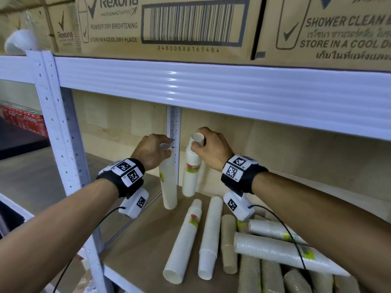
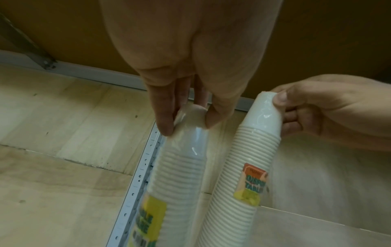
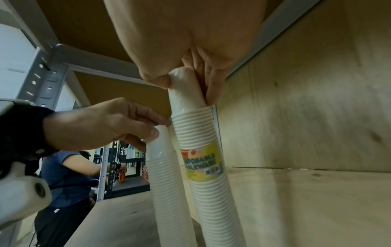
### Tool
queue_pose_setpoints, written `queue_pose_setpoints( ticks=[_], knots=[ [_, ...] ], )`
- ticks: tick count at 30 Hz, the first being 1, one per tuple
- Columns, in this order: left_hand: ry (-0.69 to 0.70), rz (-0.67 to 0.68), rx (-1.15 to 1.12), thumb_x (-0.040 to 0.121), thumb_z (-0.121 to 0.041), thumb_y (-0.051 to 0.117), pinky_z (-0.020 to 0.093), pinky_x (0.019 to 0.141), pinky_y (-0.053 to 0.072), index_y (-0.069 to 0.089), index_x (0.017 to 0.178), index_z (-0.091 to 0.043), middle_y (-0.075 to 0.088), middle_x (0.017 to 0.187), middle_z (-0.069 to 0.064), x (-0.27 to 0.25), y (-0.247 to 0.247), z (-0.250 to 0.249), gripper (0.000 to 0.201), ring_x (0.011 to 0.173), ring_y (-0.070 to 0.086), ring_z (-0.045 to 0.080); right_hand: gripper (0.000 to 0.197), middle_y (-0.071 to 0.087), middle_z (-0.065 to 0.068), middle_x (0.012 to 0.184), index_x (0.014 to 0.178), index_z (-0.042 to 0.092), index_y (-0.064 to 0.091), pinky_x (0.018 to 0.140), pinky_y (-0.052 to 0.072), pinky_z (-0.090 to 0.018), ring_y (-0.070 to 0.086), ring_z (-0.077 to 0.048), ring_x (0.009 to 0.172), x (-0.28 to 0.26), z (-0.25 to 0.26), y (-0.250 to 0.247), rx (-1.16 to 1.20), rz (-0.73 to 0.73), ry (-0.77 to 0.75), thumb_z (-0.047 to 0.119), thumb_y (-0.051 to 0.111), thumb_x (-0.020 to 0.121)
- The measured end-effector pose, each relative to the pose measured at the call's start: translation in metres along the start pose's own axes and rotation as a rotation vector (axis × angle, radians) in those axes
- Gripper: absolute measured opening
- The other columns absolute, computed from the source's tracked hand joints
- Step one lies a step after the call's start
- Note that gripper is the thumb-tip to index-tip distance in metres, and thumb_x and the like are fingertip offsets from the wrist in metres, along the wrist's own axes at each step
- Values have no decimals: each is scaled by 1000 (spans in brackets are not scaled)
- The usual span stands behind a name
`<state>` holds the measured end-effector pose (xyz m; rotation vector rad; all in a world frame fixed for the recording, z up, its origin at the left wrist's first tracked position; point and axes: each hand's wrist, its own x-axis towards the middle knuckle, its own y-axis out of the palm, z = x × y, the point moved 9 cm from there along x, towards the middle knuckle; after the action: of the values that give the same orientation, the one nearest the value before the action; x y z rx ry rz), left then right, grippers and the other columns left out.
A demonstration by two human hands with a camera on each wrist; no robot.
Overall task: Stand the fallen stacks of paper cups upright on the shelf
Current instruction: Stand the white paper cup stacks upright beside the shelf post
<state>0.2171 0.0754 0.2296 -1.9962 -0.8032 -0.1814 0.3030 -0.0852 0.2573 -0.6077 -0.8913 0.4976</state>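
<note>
Two wrapped stacks of white paper cups stand upright at the back of the shelf point(image 1: 135, 235). My left hand point(image 1: 166, 145) pinches the top of the left stack point(image 1: 168, 180), thumb and fingers around its tip point(image 2: 188, 122). The right stack point(image 1: 191, 172), with a yellow label, leans slightly, and my right hand point(image 1: 200, 142) grips its top cup point(image 3: 188, 85). Nearer to me, two fallen white stacks point(image 1: 184, 242) point(image 1: 209, 237) lie side by side. Right of them lie brown stacks point(image 1: 228, 244) and a wider white stack point(image 1: 281, 252) across them.
A white perforated post point(image 1: 173, 127) runs up the plywood back wall right behind the upright stacks. The white shelf beam point(image 1: 211, 89) hangs low above my hands, carrying cardboard boxes point(image 1: 169, 26). The frame post point(image 1: 63, 134) stands at the left. Another person point(image 3: 67, 167) works at a far rack.
</note>
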Motion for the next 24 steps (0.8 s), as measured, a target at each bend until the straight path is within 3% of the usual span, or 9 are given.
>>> queue_pose_setpoints(
  ticks=[6, 11, 16, 21, 24],
  knots=[
    [-18, 7, 0, 87, -17, 68, 31, 94, 49, 69, 117, -17, 70, 119, 2, 8, -6, 9, 30, 110, 62, 21, 25, 67, -5, 97, 103, 13, 60, 73, 55, -35, 63, -24, 85, 14, -12, 35, 13, 61, 93, 31, 58, 86],
    [-17, 38, 3, 88, -18, 67, 32, 94, 49, 69, 116, -15, 69, 120, 4, 10, -1, 11, 28, 111, 61, 23, 29, 67, -6, 104, 109, 12, 61, 78, 55, -37, 63, -24, 91, 18, -24, 57, 0, 119, 152, 32, 58, 87],
    [8, 75, 24, 91, -18, 64, 31, 91, 48, 70, 116, -11, 68, 119, 5, 13, 9, 7, 27, 110, 60, 24, 22, 65, -7, 99, 97, 10, 58, 74, 50, -34, 62, -26, 88, 21, -32, 73, -14, 180, 176, 30, 57, 88],
    [23, 110, 9, 91, -19, 63, 25, 88, 44, 67, 120, -11, 66, 121, 4, 18, 17, 6, 30, 111, 59, 22, 27, 65, -5, 107, 111, 12, 58, 74, 48, -30, 61, -24, 94, 25, -38, 79, 22, 193, 208, 28, 57, 89],
    [3, 148, -40, 89, -14, 62, 23, 87, 40, 63, 123, -17, 62, 125, 3, 22, 22, 11, 34, 117, 56, 18, 43, 61, -3, 119, 131, 18, 51, 83, 48, -28, 60, -23, 103, 27, -38, 80, 45, 218, 211, 27, 57, 90]
  ],
)
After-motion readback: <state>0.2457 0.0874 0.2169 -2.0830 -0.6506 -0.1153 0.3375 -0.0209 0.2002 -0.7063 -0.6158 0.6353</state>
